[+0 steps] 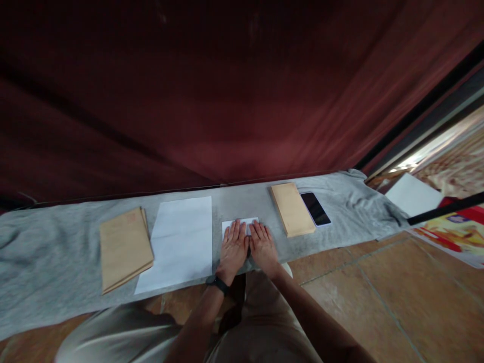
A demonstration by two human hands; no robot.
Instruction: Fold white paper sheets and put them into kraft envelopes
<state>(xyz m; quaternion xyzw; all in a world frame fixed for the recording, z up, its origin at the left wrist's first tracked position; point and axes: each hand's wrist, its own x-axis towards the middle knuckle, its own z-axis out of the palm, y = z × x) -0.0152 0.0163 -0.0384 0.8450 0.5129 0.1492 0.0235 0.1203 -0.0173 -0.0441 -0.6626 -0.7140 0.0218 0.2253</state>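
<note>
A small folded piece of white paper (239, 222) lies on the grey cloth in front of me, mostly covered by my hands. My left hand (233, 249) rests flat on its left part, fingers stretched out; a dark watch is on that wrist. Beside it, my right hand (262, 247) presses flat on the paper's right part, fingers extended. To the left lie white paper sheets (181, 242), and past them a stack of brown envelopes (124, 249) overlaps their edge. On the right sits a pile of tan envelopes (293, 209).
A smartphone (316, 209) lies right of the tan envelopes. The grey cloth (351, 212) covers a long narrow surface, against a dark red curtain (227, 101). A colourful printed box (457, 234) and a white sheet-like item (412, 194) are at the far right, above the tiled floor (378, 297).
</note>
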